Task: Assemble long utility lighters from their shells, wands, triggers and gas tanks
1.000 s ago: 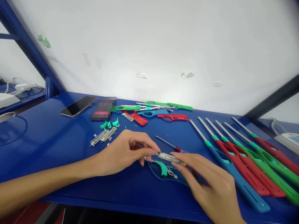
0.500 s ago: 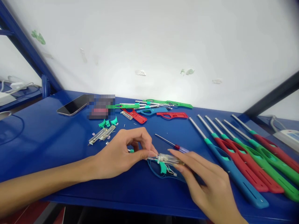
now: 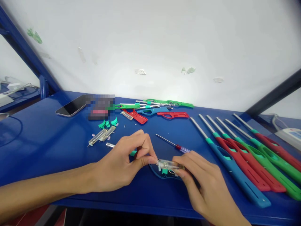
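My right hand grips a clear lighter fuel tank between thumb and fingers, its valve end pointing left. At that end my left hand is closed in a pinch; what lies between its fingertips is too small to make out. Beneath the tank rests an opened blue lighter shell with a green trigger and thin white wires inside, partly covered by my right hand. A metal lighter tube sticks out behind my left hand.
A screwdriver lies beyond my right hand. Several long lighters are lined up on the right. Back left are loose fuel tanks, green triggers and a phone. Shell halves lie near the wall.
My right hand has drawn the fuel tank slightly down and left, with its fingers curled closer round it. My left fingertips have moved a little lower, and the metal tube behind them now shows.
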Demonstrator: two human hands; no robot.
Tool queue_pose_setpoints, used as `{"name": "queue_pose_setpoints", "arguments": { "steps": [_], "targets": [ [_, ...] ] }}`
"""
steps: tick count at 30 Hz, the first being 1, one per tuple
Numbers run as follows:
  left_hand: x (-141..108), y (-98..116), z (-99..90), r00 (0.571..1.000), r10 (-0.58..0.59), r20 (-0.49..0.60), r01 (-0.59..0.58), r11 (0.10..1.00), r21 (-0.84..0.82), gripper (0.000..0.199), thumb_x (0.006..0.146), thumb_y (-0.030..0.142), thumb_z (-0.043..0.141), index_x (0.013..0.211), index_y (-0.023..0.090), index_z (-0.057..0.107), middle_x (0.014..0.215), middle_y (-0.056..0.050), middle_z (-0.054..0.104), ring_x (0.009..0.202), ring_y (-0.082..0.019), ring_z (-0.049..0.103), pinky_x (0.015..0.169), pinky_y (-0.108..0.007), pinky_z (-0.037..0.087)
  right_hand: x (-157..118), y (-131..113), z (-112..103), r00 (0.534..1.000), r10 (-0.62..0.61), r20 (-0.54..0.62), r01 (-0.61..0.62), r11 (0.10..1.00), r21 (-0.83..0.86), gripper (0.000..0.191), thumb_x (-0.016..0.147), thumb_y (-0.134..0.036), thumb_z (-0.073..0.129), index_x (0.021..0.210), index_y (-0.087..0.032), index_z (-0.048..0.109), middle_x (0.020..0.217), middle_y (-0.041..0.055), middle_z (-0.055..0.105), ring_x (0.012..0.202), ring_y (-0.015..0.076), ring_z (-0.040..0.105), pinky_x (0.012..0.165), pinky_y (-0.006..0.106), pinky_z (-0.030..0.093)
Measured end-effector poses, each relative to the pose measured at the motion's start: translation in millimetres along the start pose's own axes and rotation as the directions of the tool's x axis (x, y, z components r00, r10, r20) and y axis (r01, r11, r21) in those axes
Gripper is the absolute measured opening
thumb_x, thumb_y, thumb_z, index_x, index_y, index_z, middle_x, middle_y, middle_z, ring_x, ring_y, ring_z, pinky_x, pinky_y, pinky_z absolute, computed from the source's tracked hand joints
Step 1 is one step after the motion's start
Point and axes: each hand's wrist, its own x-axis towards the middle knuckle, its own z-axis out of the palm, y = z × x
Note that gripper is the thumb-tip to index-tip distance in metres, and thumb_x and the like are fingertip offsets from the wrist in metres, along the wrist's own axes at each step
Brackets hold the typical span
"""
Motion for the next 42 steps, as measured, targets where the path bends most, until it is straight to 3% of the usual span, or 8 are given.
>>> {"name": "queue_pose_setpoints", "arguments": {
  "steps": [7,13,20,31,38,42],
  "targets": [
    [-2.2,1.9,1.9,0.999,0.040,-0.001,-0.040,0.993,0.111,0.043,0.103,0.011,0.056,0.073,0.021,0.027,0.076,0.006,0.061,0.075,-0.010,0.057,0.073,-0.027,0.041,-0.6,-2.4,5.4,0.999,-0.023,-0.032,0.019,0.992,-0.128,0.017,0.113,-0.023,0.046,0.106,-0.021,0.062,0.086,0.0002,0.068,0.073,0.0180,0.051,0.067,0.030,0.039],
    [-3.8,2.4,3.6,0.999,0.044,0.011,-0.045,0.992,0.116,0.043,0.101,0.007,0.054,0.072,0.021,0.026,0.074,0.005,0.058,0.073,-0.010,0.056,0.070,-0.029,0.041,-2.5,-1.8,7.9,0.999,-0.021,-0.024,0.017,0.989,-0.150,0.011,0.110,-0.021,0.051,0.109,-0.021,0.063,0.087,0.0014,0.070,0.076,0.0193,0.054,0.065,0.030,0.040],
    [-6.8,-6.0,7.0,0.983,0.181,0.015,-0.181,0.975,0.132,0.042,0.092,-0.006,0.049,0.073,0.019,0.022,0.077,0.004,0.057,0.071,-0.010,0.050,0.070,-0.031,0.038,-2.3,-2.2,8.1,1.000,-0.002,-0.005,0.001,0.988,-0.153,0.014,0.109,-0.019,0.050,0.108,-0.020,0.065,0.086,0.0016,0.071,0.075,0.0198,0.054,0.062,0.032,0.039],
    [-9.4,-4.2,10.1,0.987,0.157,0.027,-0.159,0.986,0.056,0.041,0.080,-0.010,0.047,0.071,0.019,0.018,0.079,0.003,0.045,0.065,-0.007,0.050,0.061,-0.022,0.045,-2.5,-1.0,8.5,1.000,-0.006,-0.027,0.002,0.990,-0.142,0.012,0.108,-0.015,0.052,0.109,-0.020,0.064,0.089,0.0013,0.073,0.073,0.0184,0.048,0.064,0.032,0.039],
    [-4.1,-1.5,8.2,0.989,0.143,-0.029,-0.139,0.985,0.106,0.047,0.093,-0.003,0.057,0.068,0.018,0.023,0.081,0.005,0.070,0.073,-0.010,0.063,0.063,-0.025,0.046,-4.1,2.0,2.2,1.000,0.026,-0.012,-0.027,0.996,-0.085,0.013,0.110,-0.022,0.052,0.108,-0.021,0.065,0.088,0.0015,0.072,0.073,0.0182,0.054,0.067,0.032,0.044],
    [0.0,-1.6,5.9,0.989,0.078,-0.122,-0.060,0.988,0.143,0.042,0.099,0.009,0.065,0.067,0.019,0.040,0.090,0.008,0.079,0.075,-0.008,0.070,0.065,-0.022,0.050,-6.6,3.0,-2.8,0.997,0.056,-0.046,-0.057,0.998,-0.019,0.015,0.109,-0.021,0.055,0.116,-0.021,0.069,0.099,0.0034,0.074,0.083,0.0181,0.063,0.076,0.032,0.051]
  ]
}}
